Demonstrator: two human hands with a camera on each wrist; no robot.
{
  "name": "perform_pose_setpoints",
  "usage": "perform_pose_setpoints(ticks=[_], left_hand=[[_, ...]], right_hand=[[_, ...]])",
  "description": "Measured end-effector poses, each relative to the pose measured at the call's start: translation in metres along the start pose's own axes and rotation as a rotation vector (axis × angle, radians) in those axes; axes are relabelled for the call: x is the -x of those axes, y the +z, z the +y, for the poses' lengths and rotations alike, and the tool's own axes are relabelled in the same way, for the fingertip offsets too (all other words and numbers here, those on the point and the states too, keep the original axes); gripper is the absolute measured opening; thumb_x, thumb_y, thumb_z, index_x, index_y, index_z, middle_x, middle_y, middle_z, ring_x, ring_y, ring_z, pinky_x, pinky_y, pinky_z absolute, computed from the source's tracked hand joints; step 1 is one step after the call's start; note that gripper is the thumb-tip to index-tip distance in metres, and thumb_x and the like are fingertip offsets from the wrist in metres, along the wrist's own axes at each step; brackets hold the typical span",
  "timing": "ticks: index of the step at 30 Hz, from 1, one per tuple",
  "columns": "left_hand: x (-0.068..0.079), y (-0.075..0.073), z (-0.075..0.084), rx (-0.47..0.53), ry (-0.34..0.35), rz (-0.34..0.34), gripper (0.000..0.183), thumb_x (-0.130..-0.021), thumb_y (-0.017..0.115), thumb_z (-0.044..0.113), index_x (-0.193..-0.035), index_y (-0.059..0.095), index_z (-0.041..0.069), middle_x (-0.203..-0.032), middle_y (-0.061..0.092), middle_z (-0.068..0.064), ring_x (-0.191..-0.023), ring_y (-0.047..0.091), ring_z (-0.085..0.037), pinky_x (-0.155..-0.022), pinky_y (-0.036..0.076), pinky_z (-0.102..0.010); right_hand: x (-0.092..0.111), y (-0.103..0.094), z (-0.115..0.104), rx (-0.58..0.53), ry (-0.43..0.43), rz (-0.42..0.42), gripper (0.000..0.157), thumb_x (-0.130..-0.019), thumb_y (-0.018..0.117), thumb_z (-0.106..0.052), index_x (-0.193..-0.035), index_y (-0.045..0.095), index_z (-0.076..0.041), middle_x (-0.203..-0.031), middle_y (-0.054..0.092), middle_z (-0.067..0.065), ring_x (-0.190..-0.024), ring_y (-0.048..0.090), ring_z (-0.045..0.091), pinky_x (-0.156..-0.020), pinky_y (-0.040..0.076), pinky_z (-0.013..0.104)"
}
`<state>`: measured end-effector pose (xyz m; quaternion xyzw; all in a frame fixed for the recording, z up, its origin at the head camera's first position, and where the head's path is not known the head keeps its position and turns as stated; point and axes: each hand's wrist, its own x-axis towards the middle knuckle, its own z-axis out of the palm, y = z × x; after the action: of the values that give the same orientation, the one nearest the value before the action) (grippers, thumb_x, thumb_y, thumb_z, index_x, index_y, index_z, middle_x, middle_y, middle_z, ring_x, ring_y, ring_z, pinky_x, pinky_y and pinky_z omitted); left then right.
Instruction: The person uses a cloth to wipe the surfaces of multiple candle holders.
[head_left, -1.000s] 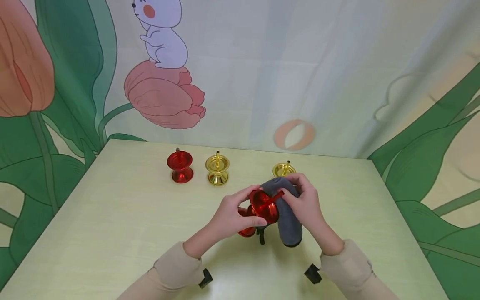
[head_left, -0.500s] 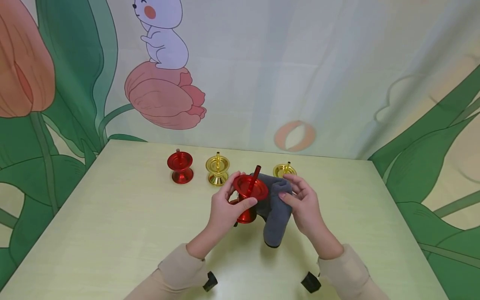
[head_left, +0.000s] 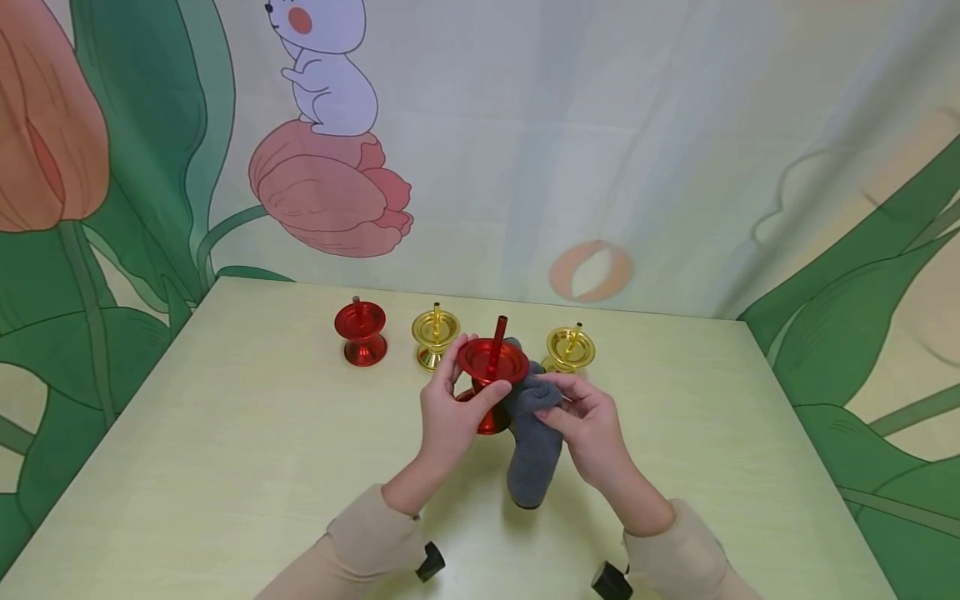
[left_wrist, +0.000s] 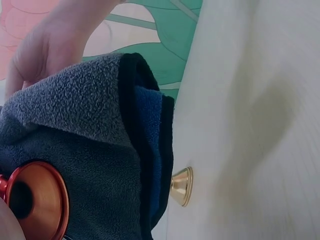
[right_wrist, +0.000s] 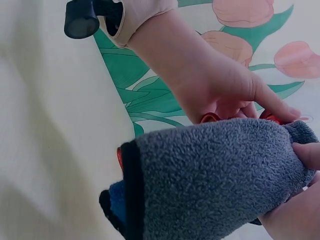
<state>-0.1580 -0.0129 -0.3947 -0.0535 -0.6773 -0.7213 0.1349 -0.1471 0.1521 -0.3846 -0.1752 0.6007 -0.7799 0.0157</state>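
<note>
My left hand (head_left: 446,417) grips a red metal candle holder (head_left: 474,359) between thumb and fingers. It stands nearly upright above the table, its dish and central tube on top. Its flared, hollow underside (left_wrist: 44,205) shows in the left wrist view. My right hand (head_left: 592,429) pinches a grey towel (head_left: 536,454) with dark edging. The towel lies against the right side of the candle holder, and its folded end hangs down. A blue inner face (left_wrist: 149,120) of the towel peeks out in the left wrist view. Fingers behind the towel are hidden.
Along the back of the pale table (head_left: 225,433) stand another red candle holder (head_left: 361,333), a gold candle holder (head_left: 436,328) and a second gold one (head_left: 570,350), partly covered by my hands. A printed curtain (head_left: 487,150) hangs behind the table.
The red candle holder has turned from tilted to nearly upright and risen slightly. My right hand has left its tube and moved left and down with the towel, uncovering more of the right gold candle holder.
</note>
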Motion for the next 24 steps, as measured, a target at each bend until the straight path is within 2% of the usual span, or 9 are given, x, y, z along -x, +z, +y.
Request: perform_pose_setpoints(ticks=[5,8,12,17,21,24], left_hand=[[0.004,0.0,0.014,0.011,0.008,-0.011,0.068,-0.071,0.072,0.007,-0.13,0.039,0.003,-0.127,0.051,-0.011,-0.117,0.049,-0.022,-0.08,0.051,-0.039],[0.005,-0.001,0.012,0.013,0.023,-0.049,0.068,-0.071,0.072,0.012,-0.13,0.04,0.003,-0.126,0.052,-0.012,-0.114,0.051,-0.023,-0.079,0.051,-0.036],[0.002,-0.003,-0.001,0.011,0.07,-0.145,0.068,-0.073,0.071,0.026,-0.131,0.04,0.006,-0.125,0.054,-0.008,-0.109,0.053,-0.019,-0.076,0.052,-0.031],[-0.001,-0.007,-0.008,0.059,0.138,-0.303,0.068,-0.078,0.064,0.037,-0.132,0.036,0.006,-0.128,0.05,-0.008,-0.11,0.052,-0.02,-0.079,0.051,-0.037],[-0.003,-0.009,-0.007,0.11,0.151,-0.425,0.07,-0.081,0.058,0.043,-0.132,0.034,0.003,-0.133,0.043,-0.017,-0.129,0.032,-0.021,-0.097,0.038,-0.046],[-0.005,-0.01,-0.005,0.121,0.161,-0.492,0.072,-0.081,0.055,0.048,-0.132,0.033,0.001,-0.134,0.039,-0.022,-0.137,0.011,-0.02,-0.104,0.025,-0.049]], right_hand=[[-0.001,0.004,0.002,0.065,-0.014,0.046,0.044,-0.075,0.051,0.018,-0.094,0.065,-0.021,-0.095,0.062,-0.008,-0.083,0.063,0.004,-0.072,0.052,0.02],[-0.002,0.006,0.002,0.09,0.012,0.105,0.044,-0.074,0.053,0.017,-0.091,0.064,-0.021,-0.093,0.063,-0.009,-0.081,0.063,0.004,-0.071,0.052,0.019],[-0.005,0.007,0.003,0.094,0.045,0.169,0.041,-0.074,0.053,0.017,-0.09,0.061,-0.02,-0.088,0.064,-0.01,-0.08,0.062,0.004,-0.07,0.051,0.019],[-0.008,0.004,0.003,0.077,0.054,0.164,0.038,-0.076,0.051,0.017,-0.094,0.057,-0.016,-0.087,0.065,-0.009,-0.079,0.063,0.005,-0.071,0.052,0.021],[-0.01,0.0,0.002,0.064,0.067,0.136,0.037,-0.077,0.048,0.016,-0.096,0.056,-0.015,-0.087,0.065,-0.009,-0.076,0.062,0.006,-0.069,0.052,0.021],[-0.011,-0.001,0.002,0.036,0.078,0.12,0.038,-0.078,0.047,0.016,-0.095,0.057,-0.016,-0.086,0.065,-0.009,-0.074,0.062,0.005,-0.068,0.052,0.021]])
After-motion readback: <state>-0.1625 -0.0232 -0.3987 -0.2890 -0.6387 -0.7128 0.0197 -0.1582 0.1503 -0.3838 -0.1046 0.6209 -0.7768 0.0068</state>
